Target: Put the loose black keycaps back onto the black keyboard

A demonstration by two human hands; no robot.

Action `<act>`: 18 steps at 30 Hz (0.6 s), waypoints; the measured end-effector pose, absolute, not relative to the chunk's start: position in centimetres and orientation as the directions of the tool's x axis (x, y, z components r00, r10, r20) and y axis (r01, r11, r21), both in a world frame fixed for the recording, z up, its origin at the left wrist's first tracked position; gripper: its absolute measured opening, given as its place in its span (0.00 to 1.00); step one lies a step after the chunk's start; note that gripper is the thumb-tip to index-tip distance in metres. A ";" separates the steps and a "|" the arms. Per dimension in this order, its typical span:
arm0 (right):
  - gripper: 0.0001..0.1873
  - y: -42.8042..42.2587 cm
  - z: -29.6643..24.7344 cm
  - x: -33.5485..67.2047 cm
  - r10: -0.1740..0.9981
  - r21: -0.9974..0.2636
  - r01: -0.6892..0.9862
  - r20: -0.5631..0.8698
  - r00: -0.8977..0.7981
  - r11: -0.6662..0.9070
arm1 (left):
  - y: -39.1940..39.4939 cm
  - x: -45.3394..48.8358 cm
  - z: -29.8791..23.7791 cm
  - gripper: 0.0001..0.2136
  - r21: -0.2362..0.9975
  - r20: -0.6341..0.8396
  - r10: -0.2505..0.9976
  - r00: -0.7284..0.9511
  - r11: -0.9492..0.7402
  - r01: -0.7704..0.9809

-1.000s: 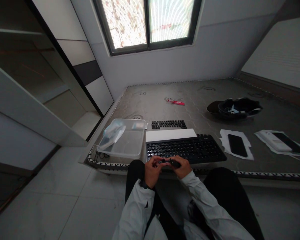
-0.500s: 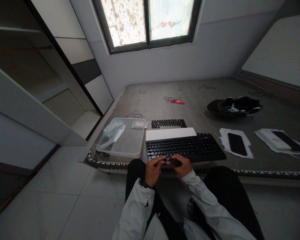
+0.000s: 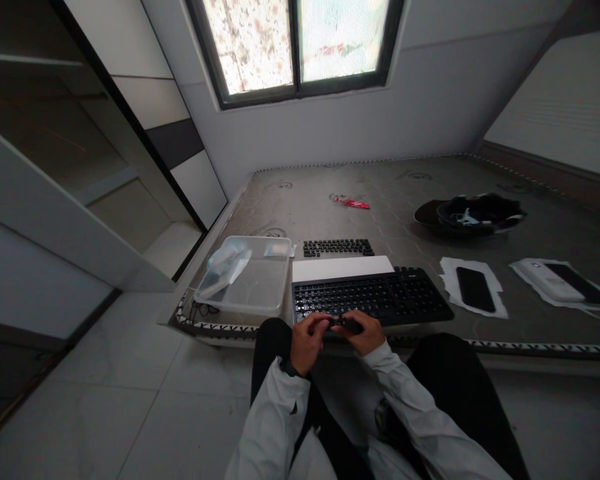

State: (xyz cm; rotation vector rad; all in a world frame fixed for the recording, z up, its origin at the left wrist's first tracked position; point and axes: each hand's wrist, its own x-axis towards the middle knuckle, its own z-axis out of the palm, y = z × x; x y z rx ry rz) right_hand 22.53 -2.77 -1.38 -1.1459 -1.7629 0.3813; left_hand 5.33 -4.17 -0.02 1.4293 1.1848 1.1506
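My left hand [image 3: 306, 340] and my right hand [image 3: 363, 332] meet at the near edge of a black keyboard [image 3: 373, 297] lying on a grey mattress [image 3: 405, 193]. Both hands are curled, fingertips pinched around a small dark tool [image 3: 345, 325] held between them just over the front row of keys. A white strip [image 3: 341, 269] lies along the keyboard's far side, and a row of loose black keycaps [image 3: 337, 248] sits beyond it.
A clear plastic tray [image 3: 247, 277] with a bag inside sits left of the keyboard. To the right lie a black phone on white paper [image 3: 473, 288], a white device [image 3: 553, 280] and a dark cap [image 3: 473, 215]. A red wrapper [image 3: 353, 203] lies farther back.
Both hands stayed together at the keyboard's front edge, with only small finger shifts around the dark tool. The view rose very slightly.
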 end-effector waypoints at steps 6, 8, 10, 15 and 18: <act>0.15 -2.9 -1.5 22.3 0.836 -0.682 0.529 0.539 -0.102 0.505 | -4.1 5.2 1.0 0.13 0.939 0.258 0.959 0.120 -0.278 0.202; 0.16 -2.8 -1.7 22.4 0.834 -0.677 0.535 0.542 -0.102 0.505 | -4.2 5.2 0.8 0.14 0.963 0.193 0.973 0.127 -0.213 0.167; 0.17 -2.7 -1.8 22.6 0.826 -0.665 0.540 0.554 -0.106 0.515 | -4.2 5.3 0.5 0.16 0.985 0.111 0.984 0.140 -0.128 0.120; 0.17 -2.6 -1.8 22.8 0.828 -0.669 0.544 0.552 -0.092 0.506 | -4.2 5.4 -0.1 0.16 0.998 0.049 0.994 0.098 -0.053 0.040; 0.16 -2.5 -2.0 22.9 0.826 -0.675 0.523 0.554 -0.107 0.520 | -4.1 5.4 -0.2 0.13 0.996 0.066 0.995 0.076 -0.070 0.050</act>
